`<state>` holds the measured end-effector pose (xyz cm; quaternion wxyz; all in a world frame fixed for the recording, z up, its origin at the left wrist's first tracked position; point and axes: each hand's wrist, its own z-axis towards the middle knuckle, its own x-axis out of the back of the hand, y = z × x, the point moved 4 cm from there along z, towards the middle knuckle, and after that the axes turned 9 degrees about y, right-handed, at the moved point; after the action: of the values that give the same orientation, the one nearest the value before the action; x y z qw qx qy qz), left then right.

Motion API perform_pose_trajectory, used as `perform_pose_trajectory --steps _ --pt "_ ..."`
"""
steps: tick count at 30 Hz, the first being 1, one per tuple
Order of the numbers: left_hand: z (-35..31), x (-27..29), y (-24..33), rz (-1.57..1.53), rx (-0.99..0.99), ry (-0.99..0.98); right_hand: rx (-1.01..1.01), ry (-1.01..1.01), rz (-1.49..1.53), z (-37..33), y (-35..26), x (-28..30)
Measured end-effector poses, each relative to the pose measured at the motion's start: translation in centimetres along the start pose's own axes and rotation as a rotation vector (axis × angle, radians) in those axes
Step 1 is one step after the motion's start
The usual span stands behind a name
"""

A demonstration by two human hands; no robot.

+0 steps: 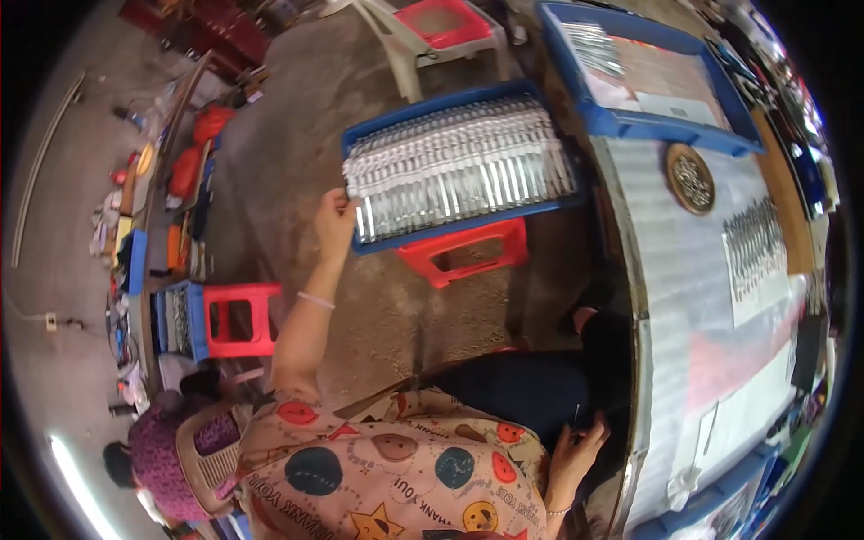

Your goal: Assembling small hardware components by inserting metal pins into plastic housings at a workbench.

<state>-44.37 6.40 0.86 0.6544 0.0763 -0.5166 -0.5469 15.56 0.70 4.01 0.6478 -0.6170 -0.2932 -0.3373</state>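
Note:
My left hand (337, 212) is at the left end of a blue tray (468, 214), fingers curled in at its edge. What they pinch there is hidden. The tray is filled with slim silver metal pieces (468, 175) in tight rows, and a red stool (513, 241) stands under it. Over my dark lap, beside the table, my right hand (578, 452) is closed with bent fingers. A thin silver piece (577, 413) sticks up from its fingertips.
The table (661, 261) on my right bears another blue tray (576, 81), a round bowl (673, 184) of small metal parts and a row of silver pieces (754, 243). A plastic chair (405, 63) is ahead. A red stool (270, 319) and a person's purple cap (162, 450) are left.

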Motion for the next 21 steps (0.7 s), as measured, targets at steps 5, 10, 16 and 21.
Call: perform_pose_trajectory --steps 5,10,16,21 --pt "-0.7 0.1 0.5 0.039 0.048 0.016 0.032 -0.023 -0.029 0.2 0.6 0.2" --pt "-2.8 1.4 4.8 -0.185 0.003 0.041 0.011 -0.002 -0.043 0.1 0.0 1.0" --pt "-14.2 2.7 20.7 -0.741 0.520 -1.113 -0.162 0.063 0.074 0.2 0.1 1.8" --pt "-21.9 3.1 23.5 -0.624 0.616 -1.718 -0.257 0.064 0.211 1.3 -2.7 1.8"
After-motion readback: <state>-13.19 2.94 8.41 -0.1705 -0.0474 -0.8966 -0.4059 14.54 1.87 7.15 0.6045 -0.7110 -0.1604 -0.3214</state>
